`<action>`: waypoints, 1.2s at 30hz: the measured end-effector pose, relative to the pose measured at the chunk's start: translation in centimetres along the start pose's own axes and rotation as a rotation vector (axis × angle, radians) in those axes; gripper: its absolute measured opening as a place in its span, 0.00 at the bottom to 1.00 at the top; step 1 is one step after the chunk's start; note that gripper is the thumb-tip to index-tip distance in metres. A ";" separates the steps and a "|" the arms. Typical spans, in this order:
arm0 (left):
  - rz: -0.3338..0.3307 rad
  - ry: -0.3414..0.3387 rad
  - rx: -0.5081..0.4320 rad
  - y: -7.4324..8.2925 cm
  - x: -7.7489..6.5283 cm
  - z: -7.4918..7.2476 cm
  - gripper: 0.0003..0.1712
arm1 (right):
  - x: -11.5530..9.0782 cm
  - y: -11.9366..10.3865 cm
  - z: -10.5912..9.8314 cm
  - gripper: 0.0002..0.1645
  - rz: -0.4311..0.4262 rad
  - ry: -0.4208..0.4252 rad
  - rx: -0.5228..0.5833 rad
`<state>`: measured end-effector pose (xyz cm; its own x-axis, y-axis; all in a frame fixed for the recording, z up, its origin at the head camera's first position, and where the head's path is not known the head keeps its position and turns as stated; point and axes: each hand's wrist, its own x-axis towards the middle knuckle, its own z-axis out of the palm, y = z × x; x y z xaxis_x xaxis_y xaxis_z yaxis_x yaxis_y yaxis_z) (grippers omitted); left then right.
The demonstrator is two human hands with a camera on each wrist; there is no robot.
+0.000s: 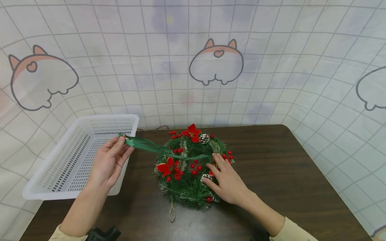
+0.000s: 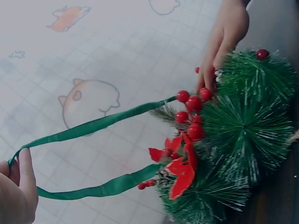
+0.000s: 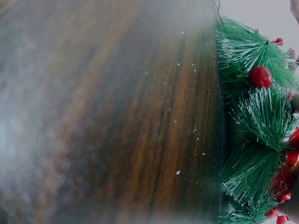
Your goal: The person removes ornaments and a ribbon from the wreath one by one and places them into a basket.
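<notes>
A Christmas wreath [image 1: 196, 197] of green frosted needles lies on the table, dressed with red berries, red poinsettia flowers [image 1: 169, 167] and white-tipped pine cones [image 1: 204, 138]. My left hand [image 1: 110, 160] is raised left of it, pinching a green ribbon [image 1: 144, 145] between thumb and fingers. In the left wrist view the ribbon [image 2: 100, 123] forms a long loop, its two strands running from the fingertips to the wreath. My right hand [image 1: 227, 180] rests on the wreath's right side with fingers spread, close to the ribbon's far end. A small twine loop [image 1: 172, 213] sticks out at the wreath's front.
A white perforated plastic basket [image 1: 39, 192] stands at the left of the dark wooden table [image 1: 271, 157], partly behind my left forearm. Behind the table hangs a white grid-patterned cloth [image 1: 169, 83] with cartoon animal prints. A black object [image 1: 104, 234] sits by the left sleeve.
</notes>
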<state>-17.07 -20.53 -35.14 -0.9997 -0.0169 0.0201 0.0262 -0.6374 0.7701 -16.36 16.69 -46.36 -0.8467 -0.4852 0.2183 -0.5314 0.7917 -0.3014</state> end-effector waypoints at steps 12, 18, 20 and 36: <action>0.097 0.031 -0.098 2.0 0.3 0.4 0.04 | 0.1 -0.2 -0.1 0.41 0.002 0.003 0.008; 0.127 0.023 -0.158 3.5 0.8 0.1 0.05 | 0.2 -0.1 -0.1 0.41 0.012 -0.013 0.013; 0.126 0.013 -0.172 3.9 1.1 0.0 0.05 | 0.2 -0.1 -0.1 0.42 0.009 -0.013 0.012; 0.207 -0.009 -0.198 8.7 3.2 1.7 0.10 | 0.1 -0.1 -0.1 0.42 0.003 0.000 0.007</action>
<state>-20.03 -24.80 -27.27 -0.9731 -0.1561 0.1697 0.2281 -0.7590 0.6099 -16.37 16.64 -46.18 -0.8484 -0.4827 0.2173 -0.5289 0.7904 -0.3090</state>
